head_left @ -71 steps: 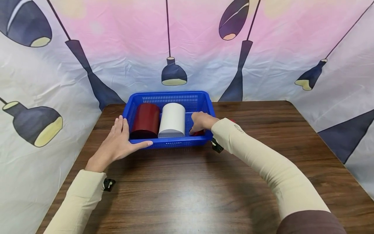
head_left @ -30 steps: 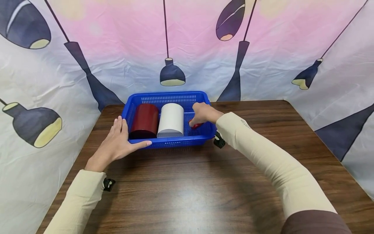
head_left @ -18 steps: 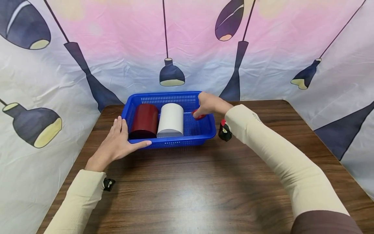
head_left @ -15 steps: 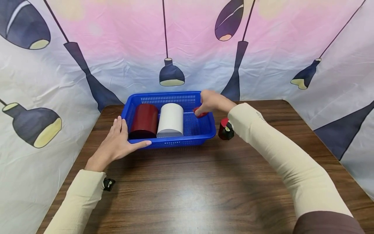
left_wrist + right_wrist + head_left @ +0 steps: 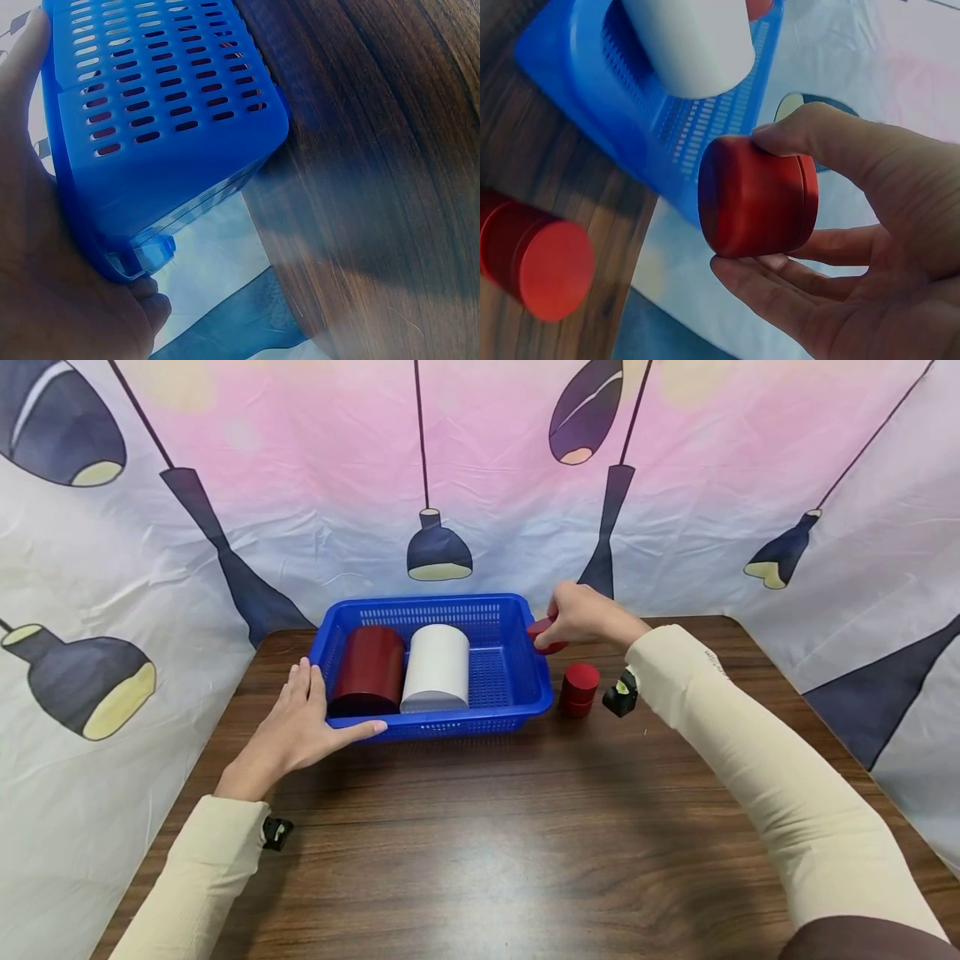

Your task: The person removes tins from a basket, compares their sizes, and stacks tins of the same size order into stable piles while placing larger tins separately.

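basket (image 5: 465, 720) (head) is holding dk-red cyl (image 5: 371, 662) + white cyl (image 5: 437, 660); l hand (image 5: 292, 731) is resting spread at rim (image 5: 420, 721), r hand (image 5: 588, 612) pinching red tin (image 5: 547, 637) by right end. l wrist: hand's touching rim. r wrist: 2nd tin's (image 5: 547, 262) standing on tbl (image 5: 525, 142).

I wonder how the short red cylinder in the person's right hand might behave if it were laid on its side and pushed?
The short red cylinder would probably roll, given its round side. It looks stiff, since no dent shows where the right hand grips it. Its smooth, faintly shiny surface may be somewhat slippery.
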Action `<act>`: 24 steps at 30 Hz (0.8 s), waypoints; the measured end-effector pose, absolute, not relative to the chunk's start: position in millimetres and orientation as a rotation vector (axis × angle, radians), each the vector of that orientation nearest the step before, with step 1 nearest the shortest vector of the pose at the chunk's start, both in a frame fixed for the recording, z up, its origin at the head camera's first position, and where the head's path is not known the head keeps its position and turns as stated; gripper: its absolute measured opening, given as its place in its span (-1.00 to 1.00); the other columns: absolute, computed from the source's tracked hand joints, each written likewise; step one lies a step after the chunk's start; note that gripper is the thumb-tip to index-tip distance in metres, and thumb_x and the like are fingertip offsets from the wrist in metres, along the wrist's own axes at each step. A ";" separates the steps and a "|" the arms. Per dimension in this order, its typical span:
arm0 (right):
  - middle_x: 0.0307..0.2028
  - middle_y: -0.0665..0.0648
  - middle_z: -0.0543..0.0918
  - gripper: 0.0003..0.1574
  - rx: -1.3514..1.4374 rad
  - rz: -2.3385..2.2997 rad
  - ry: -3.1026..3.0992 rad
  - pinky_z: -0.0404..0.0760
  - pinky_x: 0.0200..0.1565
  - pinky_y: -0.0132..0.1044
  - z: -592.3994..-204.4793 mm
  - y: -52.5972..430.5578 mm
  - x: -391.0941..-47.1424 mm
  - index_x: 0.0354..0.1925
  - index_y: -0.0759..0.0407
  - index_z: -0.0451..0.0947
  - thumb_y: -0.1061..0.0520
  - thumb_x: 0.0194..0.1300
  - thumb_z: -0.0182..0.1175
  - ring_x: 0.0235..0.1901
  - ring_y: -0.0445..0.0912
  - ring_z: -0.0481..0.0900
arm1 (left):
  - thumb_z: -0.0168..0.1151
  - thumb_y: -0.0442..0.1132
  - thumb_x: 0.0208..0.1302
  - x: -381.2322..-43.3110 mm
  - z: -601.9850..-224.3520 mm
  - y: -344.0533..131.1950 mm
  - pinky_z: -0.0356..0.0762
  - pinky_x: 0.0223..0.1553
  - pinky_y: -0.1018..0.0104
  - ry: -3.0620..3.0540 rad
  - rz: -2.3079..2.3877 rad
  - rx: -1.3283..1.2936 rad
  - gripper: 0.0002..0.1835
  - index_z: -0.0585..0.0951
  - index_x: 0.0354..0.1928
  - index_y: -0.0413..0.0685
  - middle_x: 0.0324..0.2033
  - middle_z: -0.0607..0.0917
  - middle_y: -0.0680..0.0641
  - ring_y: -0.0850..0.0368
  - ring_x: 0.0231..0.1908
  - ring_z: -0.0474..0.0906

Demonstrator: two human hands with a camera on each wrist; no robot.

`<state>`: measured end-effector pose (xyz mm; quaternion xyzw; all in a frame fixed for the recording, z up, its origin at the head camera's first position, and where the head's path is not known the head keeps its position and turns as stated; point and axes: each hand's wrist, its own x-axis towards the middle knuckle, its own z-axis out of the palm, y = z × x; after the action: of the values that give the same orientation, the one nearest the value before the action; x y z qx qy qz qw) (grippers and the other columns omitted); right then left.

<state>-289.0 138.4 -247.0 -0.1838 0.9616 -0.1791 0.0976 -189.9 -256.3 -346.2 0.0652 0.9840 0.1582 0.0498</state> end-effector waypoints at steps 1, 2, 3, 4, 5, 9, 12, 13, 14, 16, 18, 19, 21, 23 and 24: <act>-0.73 -0.04 0.28 -0.51 -0.532 -0.529 2.853 0.15 -0.53 -0.31 -247.8 141.4 -288.9 -0.70 0.12 0.40 0.01 0.15 0.42 -0.64 -0.15 0.20 | 0.09 0.64 0.08 -189.8 -346.2 -256.6 -0.19 0.39 -0.45 2.996 0.483 0.197 0.50 -0.33 0.51 -0.49 0.51 -0.44 -0.46 -0.43 0.50 -0.51; -0.72 -0.04 0.32 -0.56 -0.521 -0.525 2.859 0.19 -0.51 -0.30 -249.0 144.6 -289.3 -0.66 0.14 0.45 0.00 0.15 0.42 -0.61 -0.14 0.24 | 0.09 0.64 0.08 -189.6 -346.2 -256.9 -0.20 0.39 -0.45 2.996 0.482 0.196 0.50 -0.33 0.51 -0.49 0.51 -0.44 -0.46 -0.43 0.50 -0.51; -0.71 -0.03 0.37 -0.60 -0.512 -0.523 2.864 0.23 -0.49 -0.29 -250.1 147.7 -289.4 -0.62 0.17 0.51 0.00 0.15 0.42 -0.59 -0.12 0.28 | 0.09 0.64 0.08 -189.5 -346.2 -257.2 -0.20 0.39 -0.45 2.995 0.482 0.195 0.50 -0.33 0.51 -0.49 0.51 -0.44 -0.45 -0.43 0.50 -0.52; -0.69 -0.02 0.42 -0.64 -0.503 -0.522 2.867 0.27 -0.48 -0.28 -251.1 150.7 -289.5 -0.57 0.20 0.57 0.00 0.15 0.42 -0.56 -0.11 0.31 | 0.09 0.64 0.08 -189.3 -346.1 -257.3 -0.20 0.39 -0.45 2.995 0.480 0.194 0.50 -0.33 0.51 -0.49 0.51 -0.44 -0.45 -0.43 0.50 -0.52; -0.66 0.00 0.47 -0.66 -0.487 -0.523 2.866 0.31 -0.45 -0.27 -252.2 153.7 -289.6 -0.52 0.22 0.62 0.00 0.16 0.43 -0.53 -0.09 0.35 | 0.09 0.64 0.08 -189.1 -346.1 -257.5 -0.20 0.39 -0.45 2.994 0.475 0.194 0.50 -0.33 0.51 -0.49 0.51 -0.45 -0.45 -0.44 0.50 -0.52; -0.54 0.09 0.57 -0.62 -0.437 -0.532 2.853 0.41 -0.38 -0.23 -256.6 165.4 -288.8 -0.32 0.34 0.67 0.01 0.17 0.44 -0.44 -0.04 0.44 | 0.08 0.64 0.08 -188.8 -345.5 -257.8 -0.20 0.38 -0.47 2.990 0.468 0.194 0.50 -0.34 0.51 -0.49 0.51 -0.46 -0.45 -0.45 0.49 -0.52; -0.46 0.13 0.59 -0.52 -0.414 -0.558 2.844 0.46 -0.32 -0.20 -260.7 174.2 -287.5 -0.17 0.41 0.64 0.01 0.17 0.45 -0.37 0.00 0.47 | 0.08 0.64 0.09 -188.9 -345.0 -257.9 -0.20 0.38 -0.47 2.990 0.466 0.193 0.50 -0.34 0.51 -0.49 0.51 -0.46 -0.45 -0.45 0.49 -0.52; -0.45 0.13 0.59 -0.50 -0.411 -0.566 2.844 0.47 -0.32 -0.20 -262.6 177.2 -287.3 -0.14 0.42 0.63 0.01 0.17 0.45 -0.37 0.00 0.47 | 0.08 0.64 0.09 -189.1 -344.9 -257.8 -0.20 0.38 -0.47 2.992 0.464 0.194 0.50 -0.34 0.51 -0.49 0.51 -0.46 -0.45 -0.45 0.50 -0.51; -0.46 0.13 0.58 -0.50 -0.409 -0.573 2.844 0.46 -0.32 -0.20 -264.4 179.9 -286.9 -0.14 0.42 0.63 0.01 0.17 0.45 -0.38 -0.01 0.46 | 0.08 0.64 0.09 -189.2 -344.9 -257.8 -0.21 0.38 -0.47 2.992 0.464 0.195 0.50 -0.34 0.51 -0.48 0.51 -0.45 -0.45 -0.45 0.50 -0.52; -0.50 0.12 0.56 -0.52 -0.409 -0.580 2.850 0.43 -0.36 -0.23 -268.6 184.8 -286.1 -0.17 0.41 0.64 0.02 0.16 0.47 -0.42 -0.02 0.44 | 0.08 0.64 0.09 -189.4 -345.2 -257.3 -0.21 0.38 -0.47 2.990 0.464 0.197 0.50 -0.35 0.51 -0.48 0.51 -0.46 -0.44 -0.44 0.50 -0.52; -0.52 0.11 0.56 -0.53 -0.407 -0.592 2.849 0.41 -0.40 -0.25 -272.6 189.1 -284.5 -0.20 0.40 0.63 0.02 0.15 0.48 -0.44 -0.04 0.43 | 0.07 0.64 0.09 -189.5 -345.6 -256.7 -0.21 0.38 -0.47 2.986 0.467 0.200 0.50 -0.35 0.51 -0.48 0.51 -0.46 -0.44 -0.44 0.49 -0.53; -0.51 0.11 0.57 -0.54 -0.408 -0.596 2.851 0.40 -0.41 -0.27 -274.9 190.9 -283.8 -0.21 0.40 0.63 0.03 0.14 0.48 -0.45 -0.05 0.43 | 0.07 0.64 0.09 -189.6 -345.9 -256.5 -0.21 0.38 -0.47 2.985 0.468 0.202 0.50 -0.35 0.51 -0.48 0.51 -0.46 -0.44 -0.44 0.49 -0.53; -0.49 0.13 0.60 -0.53 -0.401 -0.612 2.846 0.41 -0.42 -0.28 -278.7 193.9 -281.9 -0.20 0.40 0.63 0.03 0.13 0.49 -0.45 -0.06 0.44 | 0.08 0.64 0.09 -189.8 -346.1 -256.0 -0.22 0.38 -0.47 2.983 0.471 0.204 0.50 -0.35 0.51 -0.47 0.51 -0.46 -0.44 -0.43 0.49 -0.54; -0.45 0.14 0.62 -0.50 -0.395 -0.632 2.840 0.44 -0.42 -0.28 -282.2 196.0 -280.4 -0.17 0.41 0.61 0.04 0.12 0.50 -0.44 -0.06 0.47 | 0.08 0.64 0.09 -189.7 -346.6 -256.1 -0.23 0.38 -0.47 2.984 0.475 0.205 0.50 -0.34 0.51 -0.48 0.51 -0.47 -0.44 -0.43 0.49 -0.55; -0.44 0.16 0.63 -0.49 -0.393 -0.638 2.840 0.44 -0.41 -0.27 -283.7 196.7 -279.8 -0.17 0.41 0.61 0.03 0.12 0.51 -0.44 -0.05 0.47 | 0.08 0.64 0.09 -189.7 -346.8 -256.1 -0.22 0.38 -0.47 2.986 0.475 0.205 0.49 -0.34 0.51 -0.48 0.51 -0.47 -0.44 -0.43 0.49 -0.54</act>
<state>-279.8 196.7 -283.7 -0.1330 0.9618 -0.2162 0.1021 -189.7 -256.1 -346.8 0.0675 0.9838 0.1566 0.0557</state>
